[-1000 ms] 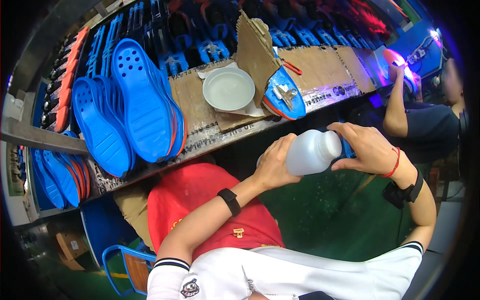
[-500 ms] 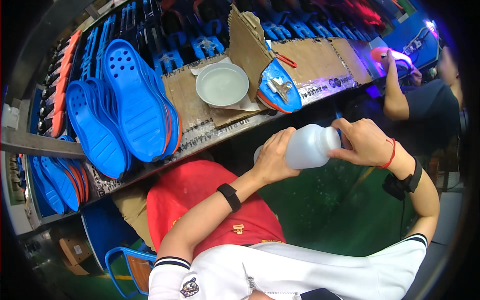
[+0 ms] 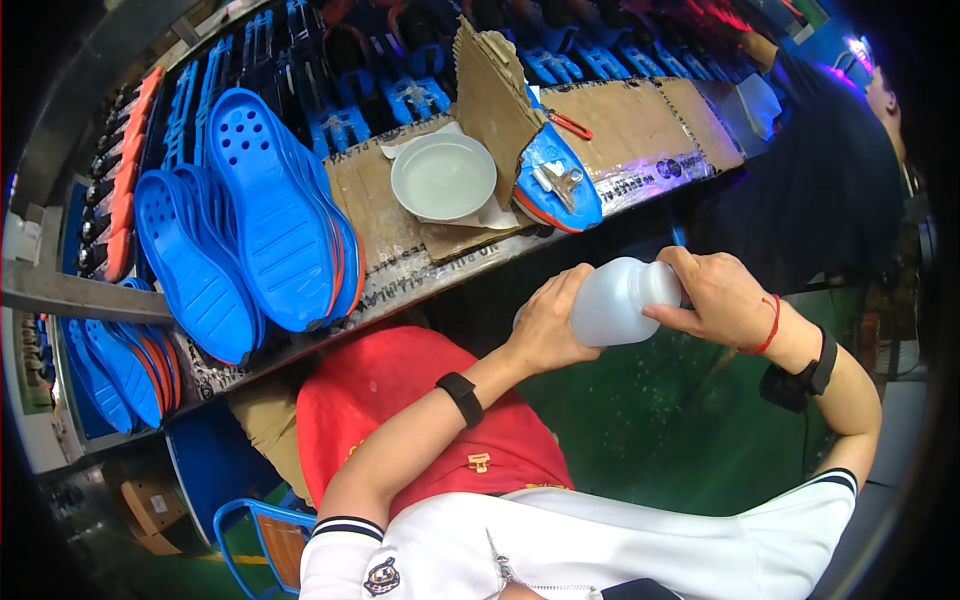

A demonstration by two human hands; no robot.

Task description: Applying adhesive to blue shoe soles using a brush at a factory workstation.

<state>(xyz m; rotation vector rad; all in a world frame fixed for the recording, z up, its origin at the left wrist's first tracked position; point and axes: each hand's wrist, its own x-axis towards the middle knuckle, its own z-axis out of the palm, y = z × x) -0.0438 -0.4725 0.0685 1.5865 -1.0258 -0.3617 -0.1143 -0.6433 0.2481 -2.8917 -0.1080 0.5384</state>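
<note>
Cardboard-covered workbench (image 3: 625,130) at twelve o'clock; white bottle (image 3: 606,305) at three, left hand (image 3: 550,322) fingers curled round its body, right hand (image 3: 722,300) pinching its neck (image 3: 656,284). Apparent step: neck-handling; next move calls for a steady left hold.

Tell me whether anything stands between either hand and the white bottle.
Nothing visible stands in the way: the left hand wraps around the body of the white bottle, and the right hand grasps its neck end.
</note>
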